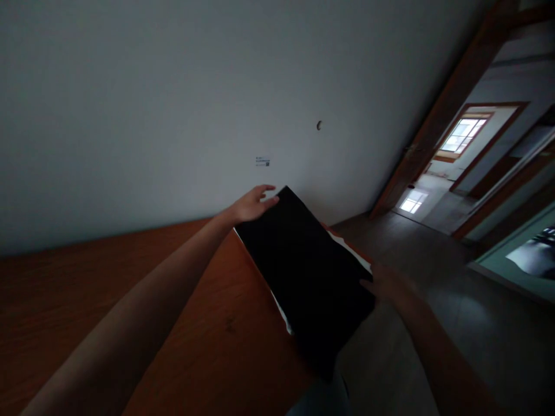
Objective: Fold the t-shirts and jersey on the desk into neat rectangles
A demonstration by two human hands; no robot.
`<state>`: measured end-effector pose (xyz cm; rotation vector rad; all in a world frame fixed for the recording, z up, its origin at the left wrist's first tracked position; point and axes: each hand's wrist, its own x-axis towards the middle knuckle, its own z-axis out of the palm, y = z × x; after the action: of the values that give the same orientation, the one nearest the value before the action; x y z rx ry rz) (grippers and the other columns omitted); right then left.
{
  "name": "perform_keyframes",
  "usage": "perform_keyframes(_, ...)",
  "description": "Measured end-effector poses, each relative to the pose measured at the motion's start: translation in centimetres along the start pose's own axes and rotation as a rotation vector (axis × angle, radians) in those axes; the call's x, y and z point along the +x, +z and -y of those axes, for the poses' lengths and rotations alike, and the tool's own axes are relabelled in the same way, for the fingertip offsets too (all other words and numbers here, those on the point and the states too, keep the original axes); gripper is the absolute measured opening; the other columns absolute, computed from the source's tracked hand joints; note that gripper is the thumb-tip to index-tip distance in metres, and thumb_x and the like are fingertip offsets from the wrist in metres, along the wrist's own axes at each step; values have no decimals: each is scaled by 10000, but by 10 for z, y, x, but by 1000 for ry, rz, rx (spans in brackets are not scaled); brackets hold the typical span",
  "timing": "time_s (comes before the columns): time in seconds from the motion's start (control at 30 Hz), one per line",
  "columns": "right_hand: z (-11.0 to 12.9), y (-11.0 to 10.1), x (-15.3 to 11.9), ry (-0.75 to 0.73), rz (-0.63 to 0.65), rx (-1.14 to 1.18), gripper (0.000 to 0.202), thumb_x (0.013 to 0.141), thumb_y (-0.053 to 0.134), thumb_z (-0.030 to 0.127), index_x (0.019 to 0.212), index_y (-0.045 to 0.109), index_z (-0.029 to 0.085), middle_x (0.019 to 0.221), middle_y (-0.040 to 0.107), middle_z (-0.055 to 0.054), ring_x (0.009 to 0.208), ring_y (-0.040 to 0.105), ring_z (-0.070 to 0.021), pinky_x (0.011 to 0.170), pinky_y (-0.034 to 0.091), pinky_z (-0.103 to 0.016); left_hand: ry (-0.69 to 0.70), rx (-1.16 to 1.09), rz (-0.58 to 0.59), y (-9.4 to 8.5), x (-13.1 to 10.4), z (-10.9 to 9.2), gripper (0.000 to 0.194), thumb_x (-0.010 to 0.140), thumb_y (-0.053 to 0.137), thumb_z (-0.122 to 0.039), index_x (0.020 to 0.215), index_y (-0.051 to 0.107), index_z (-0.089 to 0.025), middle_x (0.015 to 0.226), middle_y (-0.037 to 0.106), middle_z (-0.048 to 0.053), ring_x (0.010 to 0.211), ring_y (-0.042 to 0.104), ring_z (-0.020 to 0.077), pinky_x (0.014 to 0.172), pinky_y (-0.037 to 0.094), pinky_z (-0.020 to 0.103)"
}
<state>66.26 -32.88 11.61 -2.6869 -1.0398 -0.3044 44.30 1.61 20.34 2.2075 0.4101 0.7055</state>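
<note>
A flat, dark black cloth (303, 254), probably folded, lies across the end of a brown wooden table (208, 323). Its near end droops past the table's corner. White material (353, 248) peeks out from beneath it along both long sides; its kind is hidden. My left hand (255, 205) is at the cloth's far left corner, open, thumb and fingers apart. At the cloth's right edge, my right hand (384, 283) closes on the border, one finger lying on top. It is dim and slightly blurred, and its other fingers are partly hidden.
A pale wall (173, 115) rises behind the table, bearing a small printed label (262, 162) and a dark hole or hook (319, 125). To the right are grey floor (459, 306) and a wooden doorway (433, 115) into another room with a window (465, 136).
</note>
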Motion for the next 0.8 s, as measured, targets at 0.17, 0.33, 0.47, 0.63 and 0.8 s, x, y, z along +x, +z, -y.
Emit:
perform_keyframes(0.17, 33, 25, -32, -121, 143, -229, 231, 899, 605, 358, 962, 729, 174, 996, 711, -172, 927, 718, -332, 715, 523, -405, 64, 303, 167, 24, -112, 56, 361, 938, 569, -424, 1210, 666, -207, 1467, 576, 140, 1344, 561, 316, 1111, 468, 499)
perform_keyframes(0.33, 127, 29, -45, -340, 106, -48, 239, 952, 552, 292, 1082, 709, 167, 1123, 681, -158, 1044, 668, -321, 823, 524, -418, -56, 443, 18, -3, -233, 105, 307, 989, 471, -396, 1111, 685, -213, 1368, 640, 127, 1238, 640, 260, 1090, 513, 451)
perform_keyframes(0.47, 205, 50, -61, -570, 151, 196, 187, 952, 566, 268, 1061, 698, 193, 1142, 688, -120, 1059, 662, -270, 899, 503, -380, -105, 552, -134, -46, -317, 114, 293, 994, 464, -368, 1096, 691, -213, 1239, 698, 117, 1131, 685, 248, 1018, 562, 437)
perform_keyframes(0.63, 309, 85, -86, -719, 166, 446, 140, 922, 600, 247, 1025, 683, 201, 1087, 714, -97, 1048, 669, -255, 924, 490, -358, -176, 712, -186, -93, -388, 104, 272, 970, 456, -303, 1070, 698, -230, 1162, 730, 96, 1057, 703, 253, 959, 581, 435)
perform_keyframes(0.8, 388, 111, -107, -601, 200, 643, 137, 951, 554, 290, 1009, 655, 218, 927, 758, -68, 841, 719, -215, 768, 508, -308, -314, 597, -423, -108, -413, 104, 241, 950, 471, -345, 1021, 663, -220, 1015, 727, 91, 935, 717, 241, 887, 598, 409)
